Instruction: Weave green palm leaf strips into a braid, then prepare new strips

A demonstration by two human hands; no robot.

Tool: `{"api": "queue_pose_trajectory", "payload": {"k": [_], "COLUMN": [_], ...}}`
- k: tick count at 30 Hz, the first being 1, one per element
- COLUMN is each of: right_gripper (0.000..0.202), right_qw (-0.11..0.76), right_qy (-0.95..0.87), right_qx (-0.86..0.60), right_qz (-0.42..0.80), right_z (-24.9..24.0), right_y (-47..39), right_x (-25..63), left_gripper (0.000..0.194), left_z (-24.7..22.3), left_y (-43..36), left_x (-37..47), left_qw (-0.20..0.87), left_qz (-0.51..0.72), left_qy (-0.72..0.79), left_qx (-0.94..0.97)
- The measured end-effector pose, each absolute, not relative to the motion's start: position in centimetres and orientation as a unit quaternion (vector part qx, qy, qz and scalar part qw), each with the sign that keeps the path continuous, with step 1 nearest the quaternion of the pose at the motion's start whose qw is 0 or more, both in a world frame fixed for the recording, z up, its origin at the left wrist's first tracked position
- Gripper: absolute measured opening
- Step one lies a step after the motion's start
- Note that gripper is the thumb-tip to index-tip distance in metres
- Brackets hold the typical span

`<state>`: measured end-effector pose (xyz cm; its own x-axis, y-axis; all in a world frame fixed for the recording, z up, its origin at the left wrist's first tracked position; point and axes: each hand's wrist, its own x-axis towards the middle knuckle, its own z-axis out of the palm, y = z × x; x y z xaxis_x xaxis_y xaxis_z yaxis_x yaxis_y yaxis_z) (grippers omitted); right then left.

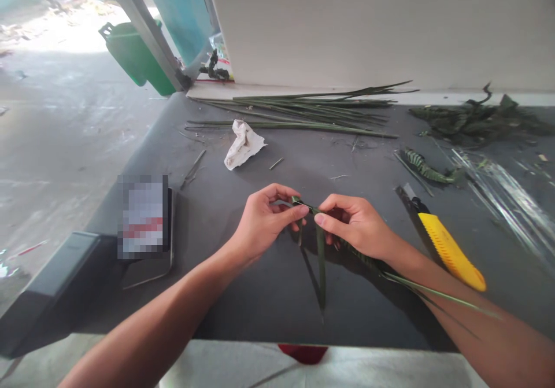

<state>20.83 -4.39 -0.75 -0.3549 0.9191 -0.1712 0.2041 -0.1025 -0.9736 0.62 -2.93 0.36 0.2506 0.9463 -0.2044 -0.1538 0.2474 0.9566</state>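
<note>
Two bare forearms, no sleeves in view; left hand [262, 222] and right hand [359, 226] without gloves, rings, watch

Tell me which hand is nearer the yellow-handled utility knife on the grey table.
Right. The right hand pinches the green leaf strip just left of the yellow-handled utility knife, not touching it. The left hand is farther left.

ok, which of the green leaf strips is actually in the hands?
The folded leaf strip pinched between left hand and right hand; the leaf bundle lies untouched by the wall.
</note>
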Motion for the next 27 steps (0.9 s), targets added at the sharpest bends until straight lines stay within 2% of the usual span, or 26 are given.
{"api": "queue_pose_trajectory", "payload": {"k": [27], "right_gripper": [0.018], "right_qw": [0.31], "right_qy": [-0.594], "right_qx": [-0.504], "right_qz": [0.545], "right_z": [-0.75], "right_y": [-4.38], "right_x": [20.68], "left_gripper": [0.034], "left_z": [0.21], "left_y": [-2.9], "left_x": [0.66], "left_qw": [0.652], "left_qz": [0.446], "left_qy": [0.431], "left_qx": [0.436]}}
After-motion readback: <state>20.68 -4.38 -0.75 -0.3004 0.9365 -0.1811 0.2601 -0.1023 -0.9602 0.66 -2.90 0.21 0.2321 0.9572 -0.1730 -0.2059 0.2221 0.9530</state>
